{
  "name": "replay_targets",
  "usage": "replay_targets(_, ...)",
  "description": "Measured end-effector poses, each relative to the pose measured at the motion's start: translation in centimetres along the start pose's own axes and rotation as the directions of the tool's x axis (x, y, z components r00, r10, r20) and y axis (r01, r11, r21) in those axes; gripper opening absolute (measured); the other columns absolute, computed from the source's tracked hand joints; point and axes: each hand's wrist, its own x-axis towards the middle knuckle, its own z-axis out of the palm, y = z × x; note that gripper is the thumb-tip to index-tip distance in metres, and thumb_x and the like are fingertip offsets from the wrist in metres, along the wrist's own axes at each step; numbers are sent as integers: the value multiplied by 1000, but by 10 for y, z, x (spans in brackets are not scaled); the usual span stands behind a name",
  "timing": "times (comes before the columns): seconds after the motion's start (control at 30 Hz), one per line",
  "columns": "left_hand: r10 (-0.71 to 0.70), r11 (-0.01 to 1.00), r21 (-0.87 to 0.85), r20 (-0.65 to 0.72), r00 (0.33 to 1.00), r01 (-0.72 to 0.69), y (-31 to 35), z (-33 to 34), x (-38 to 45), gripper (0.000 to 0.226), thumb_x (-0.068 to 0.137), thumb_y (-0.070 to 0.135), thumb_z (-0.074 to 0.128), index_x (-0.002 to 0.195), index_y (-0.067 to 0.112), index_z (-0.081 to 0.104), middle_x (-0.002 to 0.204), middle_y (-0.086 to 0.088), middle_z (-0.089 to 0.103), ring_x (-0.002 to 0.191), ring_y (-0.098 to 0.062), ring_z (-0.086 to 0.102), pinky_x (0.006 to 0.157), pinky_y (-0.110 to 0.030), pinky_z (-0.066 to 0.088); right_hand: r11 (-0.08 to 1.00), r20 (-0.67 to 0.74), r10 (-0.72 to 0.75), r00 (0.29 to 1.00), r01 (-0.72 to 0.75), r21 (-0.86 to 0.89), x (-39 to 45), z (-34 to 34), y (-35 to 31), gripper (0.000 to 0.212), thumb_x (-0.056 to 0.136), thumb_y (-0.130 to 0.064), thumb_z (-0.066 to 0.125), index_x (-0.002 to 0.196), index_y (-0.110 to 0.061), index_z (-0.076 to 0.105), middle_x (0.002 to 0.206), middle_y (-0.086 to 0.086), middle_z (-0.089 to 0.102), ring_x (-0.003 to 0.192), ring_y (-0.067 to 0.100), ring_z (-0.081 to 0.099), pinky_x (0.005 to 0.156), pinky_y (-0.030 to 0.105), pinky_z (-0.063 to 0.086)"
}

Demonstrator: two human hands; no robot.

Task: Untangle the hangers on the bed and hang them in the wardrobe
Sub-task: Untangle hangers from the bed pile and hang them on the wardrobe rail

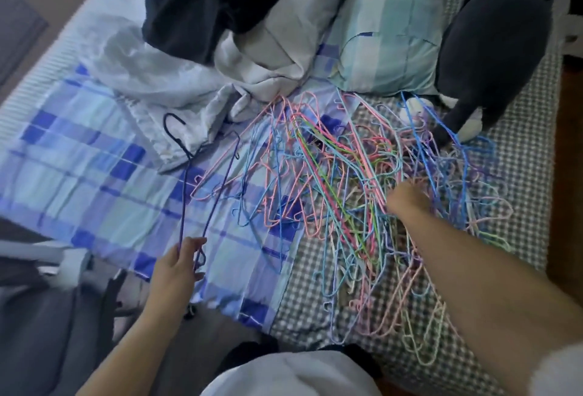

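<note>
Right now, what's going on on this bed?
A person is sorting a tangle of coloured wire hangers on the bed. The left hand holds a purple hanger pulled apart from the heap, over the blue checked sheet. The right hand reaches into the pile; its fingers are hidden. A heap of clothes and a pillow lie behind. No wardrobe is in view.

Dark clothes (202, 7) piled on white bedding (151, 71); striped pillow (391, 26) beside black-and-white cat (485, 58) (head hidden).
</note>
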Motion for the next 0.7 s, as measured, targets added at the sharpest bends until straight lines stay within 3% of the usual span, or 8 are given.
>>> replay_targets(0.07, -17, 1000, -15, -25, 1000, 17, -3, 1, -8, 33, 105, 34, 41, 105, 23, 71, 101, -2, 66, 88, -24, 65, 70, -33, 53, 999, 33, 22, 999, -23, 34, 7, 6, 2, 40, 98, -16, 54, 133, 3, 52, 120, 26, 63, 97, 40, 64, 65, 39, 47)
replay_targets(0.13, -44, 998, -53, -36, 998, 42, -4, 5, -13, 34, 105, 36, 42, 108, 20, 72, 105, -3, 67, 90, -28, 66, 72, -33, 54, 995, 32, 28, 999, -31, 90, 5, 5, 6, 41, 97, -11, 53, 136, 1, 46, 115, 25, 64, 89, 38, 63, 57, 36, 43)
replay_targets(0.33, -63, 993, -102, -5, 998, 62, -3, 14, -13, 35, 105, 39, 43, 104, 20, 72, 110, -9, 69, 91, -27, 64, 75, -34, 54, 993, -99, -56, 993, 66, 96, -48, -19, 18, 37, 98, -5, 48, 134, 2, 44, 115, 26, 65, 100, 41, 64, 66, 38, 44)
replay_targets(0.4, -53, 992, -117, 15, 998, 55, 3, 20, -13, 34, 105, 37, 43, 103, 19, 71, 111, -10, 66, 91, -28, 61, 75, -34, 52, 987, -119, -92, 989, 106, 122, -74, -20, 29, 28, 101, -5, 43, 127, 2, 46, 110, 23, 64, 87, 36, 63, 58, 32, 39)
replay_targets(0.53, -14, 992, -128, 87, 996, 25, 15, 35, -13, 34, 104, 41, 43, 100, 22, 72, 114, -14, 66, 92, -29, 60, 75, -37, 52, 963, -130, -102, 986, 131, 235, -134, 4, 48, 20, 108, -18, 31, 106, -8, 48, 78, 7, 56, 57, 19, 46, 47, 29, 28)
replay_targets(0.6, -5, 993, -114, 124, 992, 19, 21, 42, -14, 36, 104, 41, 43, 103, 20, 72, 115, -14, 66, 89, -29, 58, 75, -37, 52, 971, -140, -112, 984, 139, 195, -163, 18, 60, 18, 108, -20, 32, 106, -11, 48, 69, -1, 51, 50, 13, 41, 41, 27, 25)
replay_targets(0.7, 25, 996, -91, 156, 988, -11, 30, 52, -19, 33, 104, 38, 45, 102, 21, 73, 112, -12, 67, 85, -26, 58, 75, -37, 53, 984, -128, -174, 976, 175, -3, -182, 34, 76, 17, 104, -11, 38, 118, -7, 47, 61, -5, 49, 45, 10, 41, 38, 26, 25)
